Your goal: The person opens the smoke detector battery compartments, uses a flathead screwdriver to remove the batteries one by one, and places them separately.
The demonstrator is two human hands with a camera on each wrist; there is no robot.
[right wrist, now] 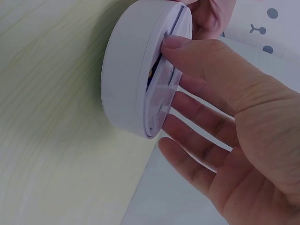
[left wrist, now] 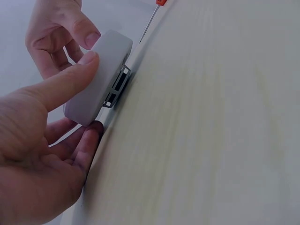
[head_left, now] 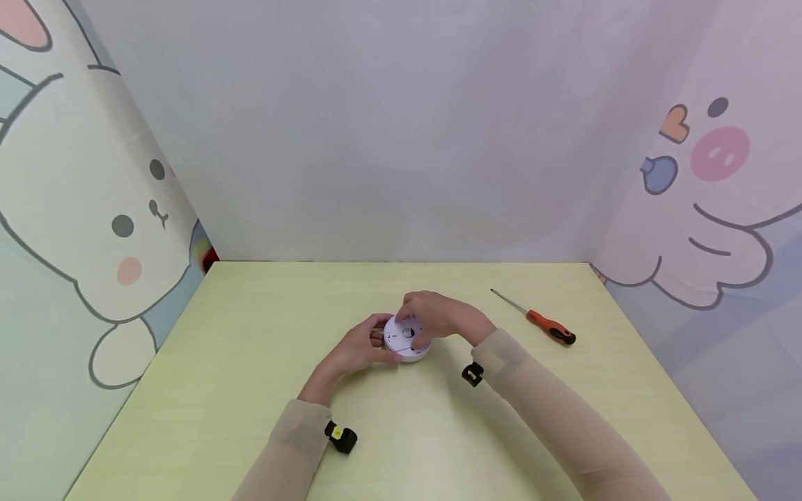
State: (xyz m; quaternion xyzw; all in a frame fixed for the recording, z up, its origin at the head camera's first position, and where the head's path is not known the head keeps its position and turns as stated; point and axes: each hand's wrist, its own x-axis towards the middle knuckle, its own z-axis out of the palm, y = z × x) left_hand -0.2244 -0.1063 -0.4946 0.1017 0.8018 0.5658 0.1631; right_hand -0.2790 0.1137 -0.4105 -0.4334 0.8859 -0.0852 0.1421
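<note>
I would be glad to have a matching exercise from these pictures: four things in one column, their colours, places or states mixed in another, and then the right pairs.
Things:
1. Screwdriver
2. Round device
3. Left hand
4. Tabletop

Descriptions:
A. Pale yellow in the head view
B. Grips the side of a round object
C. White, between two hands
D. Orange and black handle

Pairs: 1-D, 2-C, 3-B, 4-A

A round device [right wrist: 126, 70] is showing white, the worktop [head_left: 282, 320] streaked pale yellow; near its far right corner, a screwdriver [head_left: 537, 319] is showing orange-red and black.
</note>
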